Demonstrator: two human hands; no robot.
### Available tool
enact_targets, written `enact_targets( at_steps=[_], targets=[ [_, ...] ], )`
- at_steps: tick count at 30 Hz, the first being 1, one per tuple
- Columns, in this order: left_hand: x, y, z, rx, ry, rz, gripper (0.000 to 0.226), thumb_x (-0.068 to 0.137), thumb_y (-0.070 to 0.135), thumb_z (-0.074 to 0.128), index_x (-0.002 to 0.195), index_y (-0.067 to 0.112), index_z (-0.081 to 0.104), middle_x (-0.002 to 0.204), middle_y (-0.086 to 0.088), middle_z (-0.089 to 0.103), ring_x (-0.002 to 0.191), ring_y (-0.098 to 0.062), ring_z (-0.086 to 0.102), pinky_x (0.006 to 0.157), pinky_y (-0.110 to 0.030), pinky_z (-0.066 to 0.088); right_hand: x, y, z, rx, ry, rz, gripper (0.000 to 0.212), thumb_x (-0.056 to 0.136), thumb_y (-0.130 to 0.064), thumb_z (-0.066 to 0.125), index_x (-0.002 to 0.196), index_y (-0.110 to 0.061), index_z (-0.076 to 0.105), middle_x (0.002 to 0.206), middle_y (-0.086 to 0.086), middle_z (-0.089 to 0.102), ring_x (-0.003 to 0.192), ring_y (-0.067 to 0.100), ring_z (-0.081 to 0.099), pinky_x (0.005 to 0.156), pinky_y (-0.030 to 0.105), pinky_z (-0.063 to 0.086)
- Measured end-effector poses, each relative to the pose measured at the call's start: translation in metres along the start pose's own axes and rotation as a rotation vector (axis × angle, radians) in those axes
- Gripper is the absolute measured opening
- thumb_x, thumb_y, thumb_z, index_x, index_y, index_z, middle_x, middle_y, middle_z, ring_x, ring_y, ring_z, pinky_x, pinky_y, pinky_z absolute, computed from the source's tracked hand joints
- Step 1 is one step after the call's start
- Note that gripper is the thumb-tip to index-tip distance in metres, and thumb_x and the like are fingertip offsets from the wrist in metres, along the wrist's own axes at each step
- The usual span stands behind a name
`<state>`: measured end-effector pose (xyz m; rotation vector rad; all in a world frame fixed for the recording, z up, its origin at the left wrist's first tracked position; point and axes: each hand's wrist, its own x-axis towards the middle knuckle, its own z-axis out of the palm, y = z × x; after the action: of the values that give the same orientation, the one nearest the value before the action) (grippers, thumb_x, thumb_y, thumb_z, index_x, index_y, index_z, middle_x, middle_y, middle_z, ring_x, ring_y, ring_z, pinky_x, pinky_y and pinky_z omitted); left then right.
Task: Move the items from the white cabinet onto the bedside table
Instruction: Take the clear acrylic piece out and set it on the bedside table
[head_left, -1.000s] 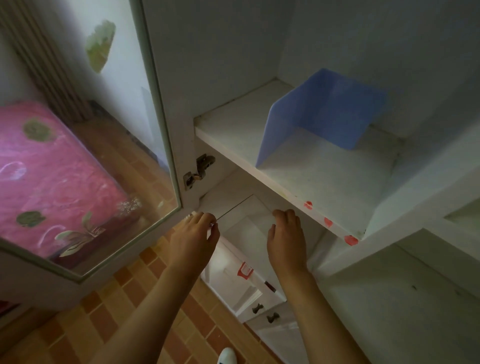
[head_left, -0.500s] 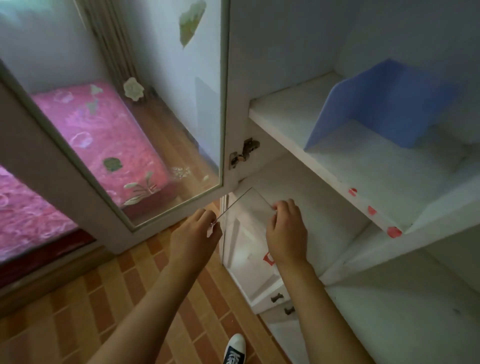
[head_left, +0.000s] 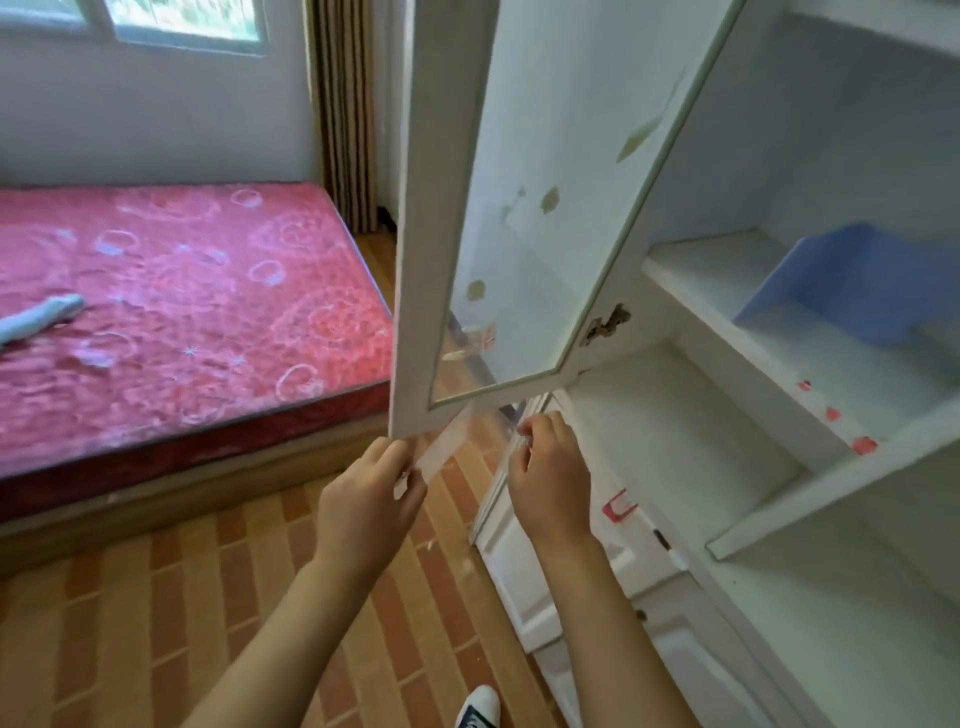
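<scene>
Both hands pinch a thin clear transparent sheet (head_left: 457, 436), stretched between them just below the bottom edge of the open glass-panelled white cabinet door (head_left: 498, 208): the left hand (head_left: 363, 499) has thumb and fingers closed on the sheet's lower left end, and the right hand (head_left: 550, 473) has its curled fingers on the upper right end. That sheet hangs in the air above the orange-brown brick-patterned floor (head_left: 156, 623), in front of the white cabinet (head_left: 779, 519). On the cabinet's upper shelf (head_left: 779, 364) stands a blue folded plastic divider (head_left: 857, 286). Left of the door lies a bed with a pink patterned mattress (head_left: 182, 312), a pale grey cloth (head_left: 41, 317) resting on it.
</scene>
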<state>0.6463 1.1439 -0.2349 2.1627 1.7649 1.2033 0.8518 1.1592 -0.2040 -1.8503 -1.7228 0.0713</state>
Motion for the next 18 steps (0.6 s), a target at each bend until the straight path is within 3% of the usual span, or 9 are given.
enact_targets(
  at_steps=[3, 6, 9, 10, 12, 14, 18],
  targets=[
    [-0.014, -0.032, -0.043, 0.025, 0.044, -0.063, 0.02, 0.089, 0.023, 0.064, 0.08, 0.022, 0.046, 0.078, 0.005, 0.045, 0.061, -0.022, 0.049, 0.047, -0.033, 0.038, -0.014, -0.05, 0.014, 0.072, -0.007, -0.067, 0.007, 0.102, -0.011, 0.055, 0.103, -0.012, 0.062, 0.103, -0.004, 0.055, 0.09, 0.011, 0.05, 0.069, 0.009, 0.033],
    [-0.028, -0.069, -0.086, 0.067, 0.079, -0.13, 0.017, 0.091, 0.028, 0.064, 0.082, 0.023, 0.051, 0.079, 0.005, 0.05, 0.062, -0.02, 0.052, 0.049, -0.038, 0.045, -0.024, -0.096, 0.033, 0.087, -0.034, -0.137, 0.011, 0.098, -0.009, 0.059, 0.097, -0.02, 0.058, 0.094, -0.008, 0.052, 0.084, 0.011, 0.051, 0.068, 0.015, 0.035],
    [-0.047, -0.098, -0.131, 0.074, 0.128, -0.197, 0.019, 0.092, 0.025, 0.069, 0.083, 0.024, 0.052, 0.079, 0.008, 0.049, 0.061, -0.016, 0.052, 0.049, -0.038, 0.046, -0.03, -0.145, 0.052, 0.125, -0.092, -0.22, 0.02, 0.097, -0.011, 0.062, 0.094, -0.028, 0.053, 0.091, -0.009, 0.055, 0.078, 0.008, 0.055, 0.063, 0.011, 0.04],
    [-0.055, -0.106, -0.145, 0.078, 0.146, -0.226, 0.02, 0.092, 0.024, 0.07, 0.083, 0.025, 0.051, 0.079, 0.009, 0.049, 0.061, -0.015, 0.051, 0.049, -0.037, 0.045, -0.033, -0.162, 0.06, 0.126, -0.107, -0.254, 0.02, 0.097, -0.012, 0.063, 0.094, -0.029, 0.053, 0.092, -0.01, 0.056, 0.079, 0.008, 0.057, 0.064, 0.014, 0.047],
    [-0.069, -0.123, -0.173, 0.093, 0.19, -0.286, 0.021, 0.092, 0.022, 0.069, 0.082, 0.025, 0.051, 0.078, 0.009, 0.049, 0.061, -0.015, 0.051, 0.049, -0.037, 0.045, -0.038, -0.197, 0.072, 0.138, -0.146, -0.313, 0.018, 0.094, -0.014, 0.063, 0.098, -0.029, 0.055, 0.096, -0.009, 0.058, 0.084, 0.011, 0.06, 0.071, 0.032, 0.059],
    [-0.083, -0.141, -0.201, 0.106, 0.234, -0.344, 0.021, 0.093, 0.022, 0.067, 0.082, 0.026, 0.05, 0.077, 0.009, 0.049, 0.061, -0.015, 0.051, 0.05, -0.039, 0.046, -0.046, -0.233, 0.082, 0.165, -0.187, -0.372, 0.019, 0.089, -0.012, 0.062, 0.101, -0.026, 0.057, 0.1, -0.005, 0.06, 0.089, 0.018, 0.062, 0.076, 0.044, 0.059],
    [-0.11, -0.169, -0.251, 0.134, 0.317, -0.471, 0.024, 0.092, 0.02, 0.071, 0.081, 0.025, 0.051, 0.079, 0.008, 0.051, 0.064, -0.016, 0.053, 0.054, -0.038, 0.047, -0.062, -0.299, 0.105, 0.256, -0.264, -0.492, 0.018, 0.085, -0.002, 0.061, 0.099, -0.013, 0.061, 0.101, 0.004, 0.063, 0.091, 0.029, 0.063, 0.073, 0.046, 0.054]
  ],
)
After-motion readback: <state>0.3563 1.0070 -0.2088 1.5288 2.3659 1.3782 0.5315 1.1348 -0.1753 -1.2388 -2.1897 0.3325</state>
